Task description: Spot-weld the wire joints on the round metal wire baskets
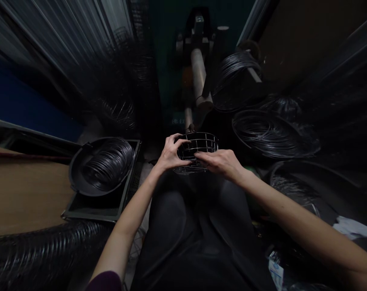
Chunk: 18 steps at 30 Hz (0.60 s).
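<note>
Head-worn view, forward and down, onto the hands (170, 152)

wire basket (201, 141) partly hidden by left hand (170, 153), right hand (220, 163)

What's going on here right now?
The person's left hand grips the left side of a round wire basket, and the right hand lies across its near side, both above their lap. To their left, a coil of black wire sits in a black pan. More black wire coils lie to their right.
</note>
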Motion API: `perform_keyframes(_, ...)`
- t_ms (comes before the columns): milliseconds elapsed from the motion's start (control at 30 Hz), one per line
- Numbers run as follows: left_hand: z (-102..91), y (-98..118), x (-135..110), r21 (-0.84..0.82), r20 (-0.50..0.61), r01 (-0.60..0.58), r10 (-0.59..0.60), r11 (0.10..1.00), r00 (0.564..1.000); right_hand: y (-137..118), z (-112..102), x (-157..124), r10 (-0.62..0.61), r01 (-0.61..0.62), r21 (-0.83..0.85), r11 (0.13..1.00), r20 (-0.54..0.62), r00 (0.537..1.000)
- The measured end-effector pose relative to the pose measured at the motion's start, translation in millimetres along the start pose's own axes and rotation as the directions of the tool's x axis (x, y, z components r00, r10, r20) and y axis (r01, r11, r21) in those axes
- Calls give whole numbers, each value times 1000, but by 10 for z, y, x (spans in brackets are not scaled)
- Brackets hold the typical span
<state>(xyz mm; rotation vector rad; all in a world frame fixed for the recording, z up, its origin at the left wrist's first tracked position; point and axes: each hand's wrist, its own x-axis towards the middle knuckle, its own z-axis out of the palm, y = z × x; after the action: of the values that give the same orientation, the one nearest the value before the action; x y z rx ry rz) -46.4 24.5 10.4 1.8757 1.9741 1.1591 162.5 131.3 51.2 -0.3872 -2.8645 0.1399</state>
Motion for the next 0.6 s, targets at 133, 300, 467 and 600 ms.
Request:
perform_keyframes(133, 2, -24, 80, -5, -4, 15, -16, 1000, 1000, 53, 12, 61, -16, 18, -133, 991, 13, 1000)
perform_keyframes(300, -15, -66, 236, 32, -32, 5, -4, 999, 999, 137, 8, 190, -6, 6, -207, 978, 5, 1000)
perform_keyframes(467, -31, -112, 308, 35, -25, 14, -13, 999, 1000, 156, 6, 272, 25, -19, -228, 973, 25, 999)
perform_keyframes(600, -46, -127, 324, 22, -37, -8, 8, 1000, 999, 138, 7, 238, 70, -63, -191, 980, 30, 997)
